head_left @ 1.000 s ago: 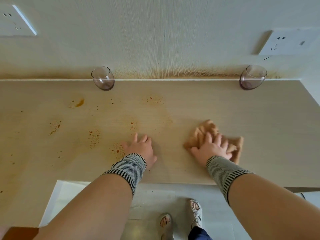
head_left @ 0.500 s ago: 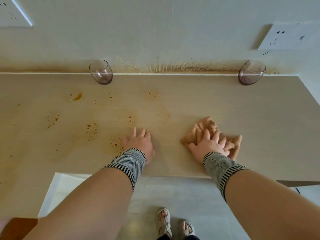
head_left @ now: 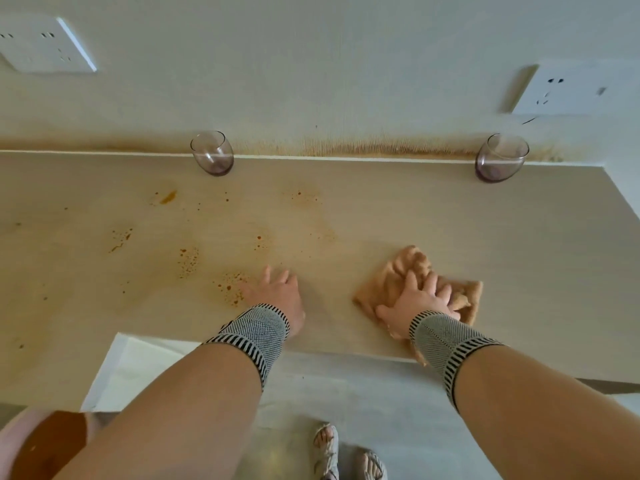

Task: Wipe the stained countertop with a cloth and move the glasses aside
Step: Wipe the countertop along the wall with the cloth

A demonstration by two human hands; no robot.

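- Now the right hand (head_left: 420,299), fingers spread, presses the crumpled tan cloth (head_left: 412,275) flat; cloth and hand have slid slightly nearer the front edge than a second ago.
- Left hand (head_left: 278,294) stays flat, fingers straight, bracing on the beige wood-grain countertop (head_left: 450,220).
- Orange-brown stains (head_left: 188,259) left of it look untouched, so wiping has barely begun.
- Both clear rounded glasses, left (head_left: 212,152) and right (head_left: 501,157), remain by the wall.
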